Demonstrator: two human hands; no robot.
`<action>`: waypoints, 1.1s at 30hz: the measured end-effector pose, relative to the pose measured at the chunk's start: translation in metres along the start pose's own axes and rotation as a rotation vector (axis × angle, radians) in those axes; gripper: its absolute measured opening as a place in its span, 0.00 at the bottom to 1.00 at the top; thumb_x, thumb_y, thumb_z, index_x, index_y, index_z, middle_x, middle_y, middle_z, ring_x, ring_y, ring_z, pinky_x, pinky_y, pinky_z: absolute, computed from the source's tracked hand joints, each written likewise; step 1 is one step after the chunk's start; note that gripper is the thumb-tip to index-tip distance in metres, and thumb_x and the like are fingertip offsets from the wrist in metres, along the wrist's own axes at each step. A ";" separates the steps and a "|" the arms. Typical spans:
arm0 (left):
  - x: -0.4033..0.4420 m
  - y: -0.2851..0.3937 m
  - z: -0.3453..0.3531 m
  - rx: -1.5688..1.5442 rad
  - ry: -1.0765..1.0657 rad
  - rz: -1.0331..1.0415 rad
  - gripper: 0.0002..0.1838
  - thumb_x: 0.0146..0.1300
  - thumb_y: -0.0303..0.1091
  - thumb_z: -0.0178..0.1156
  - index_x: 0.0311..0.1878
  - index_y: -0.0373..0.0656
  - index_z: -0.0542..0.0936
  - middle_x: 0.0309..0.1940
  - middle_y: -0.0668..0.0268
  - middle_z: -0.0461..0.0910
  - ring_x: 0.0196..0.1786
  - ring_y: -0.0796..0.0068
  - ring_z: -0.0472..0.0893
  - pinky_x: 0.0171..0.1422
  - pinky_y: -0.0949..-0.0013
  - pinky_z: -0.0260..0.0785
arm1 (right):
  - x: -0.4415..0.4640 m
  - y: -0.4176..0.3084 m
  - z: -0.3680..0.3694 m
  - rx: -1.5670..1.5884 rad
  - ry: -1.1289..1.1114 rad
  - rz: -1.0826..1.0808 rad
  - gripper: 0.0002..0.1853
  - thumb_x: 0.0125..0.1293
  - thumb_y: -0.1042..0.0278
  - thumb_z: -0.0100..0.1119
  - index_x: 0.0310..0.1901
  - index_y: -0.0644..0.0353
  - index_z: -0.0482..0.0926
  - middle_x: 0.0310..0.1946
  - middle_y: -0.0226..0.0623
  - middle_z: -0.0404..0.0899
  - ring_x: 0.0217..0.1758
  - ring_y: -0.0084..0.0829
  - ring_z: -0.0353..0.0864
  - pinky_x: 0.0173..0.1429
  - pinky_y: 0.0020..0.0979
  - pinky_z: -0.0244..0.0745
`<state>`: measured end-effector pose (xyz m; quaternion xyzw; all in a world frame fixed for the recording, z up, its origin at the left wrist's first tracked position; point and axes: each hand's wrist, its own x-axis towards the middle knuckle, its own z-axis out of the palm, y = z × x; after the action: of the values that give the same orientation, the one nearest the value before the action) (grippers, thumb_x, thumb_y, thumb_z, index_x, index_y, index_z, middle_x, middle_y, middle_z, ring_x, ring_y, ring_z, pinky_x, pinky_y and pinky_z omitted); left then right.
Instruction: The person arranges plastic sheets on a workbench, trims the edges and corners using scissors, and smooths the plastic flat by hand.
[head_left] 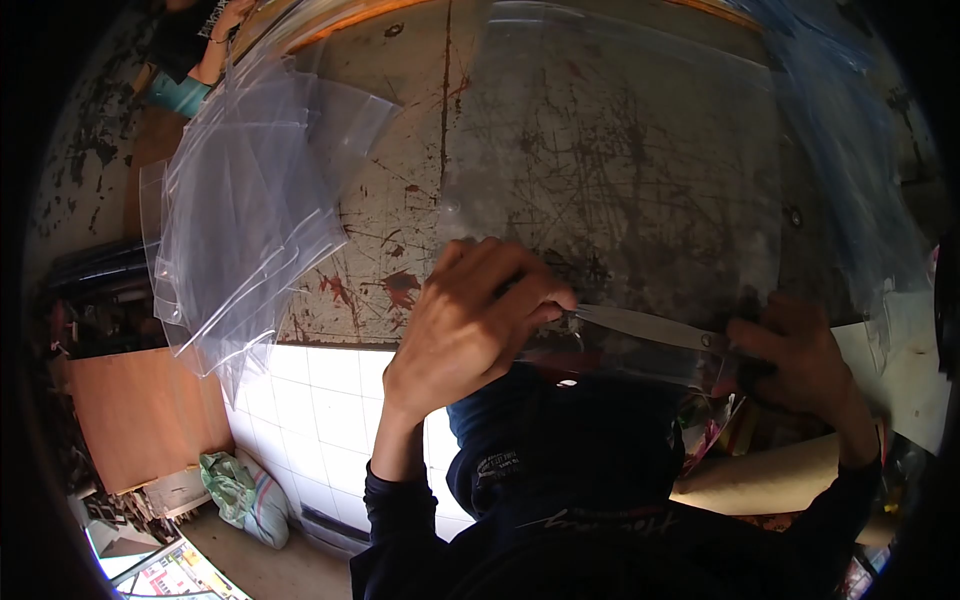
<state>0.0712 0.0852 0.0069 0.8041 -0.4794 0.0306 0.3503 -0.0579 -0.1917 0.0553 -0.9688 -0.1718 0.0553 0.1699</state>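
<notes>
A clear plastic sheet [620, 150] lies flat on the scratched table, its near edge lifted at the table's front. My left hand [475, 325] is closed on that near edge, thumb and forefinger pinched together. Scissors [650, 326] stretch between my hands, with the tips beside my left thumb. My right hand [800, 350] is wrapped round their handles, which are mostly in shadow. The blades look nearly closed, lying along the sheet's near edge.
Loose clear plastic pieces [250, 190] are piled on the table's left side. Bluish plastic [840, 120] hangs along the right edge. Another person's arm [212, 58] shows at the upper left. A brown board [150, 415] and a sack [265, 510] are at the lower left.
</notes>
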 end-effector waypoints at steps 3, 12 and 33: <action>0.001 0.000 0.000 -0.009 -0.004 0.001 0.08 0.45 0.29 0.67 0.31 0.46 0.81 0.29 0.69 0.78 0.36 0.72 0.77 0.42 0.67 0.64 | -0.001 0.001 0.002 -0.026 0.010 -0.008 0.20 0.35 0.65 0.73 0.35 0.51 0.78 0.19 0.30 0.70 0.22 0.30 0.68 0.25 0.31 0.65; -0.003 -0.001 -0.016 0.120 -0.017 0.005 0.09 0.45 0.31 0.68 0.33 0.46 0.81 0.30 0.70 0.77 0.37 0.71 0.76 0.45 0.69 0.60 | -0.005 0.005 0.003 0.054 -0.024 0.028 0.24 0.34 0.70 0.69 0.40 0.51 0.78 0.21 0.32 0.71 0.25 0.33 0.71 0.28 0.33 0.68; -0.007 -0.008 -0.011 0.028 -0.021 -0.060 0.10 0.44 0.30 0.68 0.30 0.45 0.78 0.29 0.70 0.72 0.38 0.70 0.74 0.44 0.68 0.58 | 0.011 -0.008 0.008 0.069 -0.006 -0.011 0.25 0.35 0.52 0.76 0.36 0.52 0.78 0.16 0.32 0.69 0.20 0.30 0.71 0.24 0.31 0.67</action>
<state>0.0770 0.0995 0.0085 0.8232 -0.4582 0.0185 0.3348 -0.0511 -0.1781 0.0503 -0.9612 -0.1756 0.0631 0.2032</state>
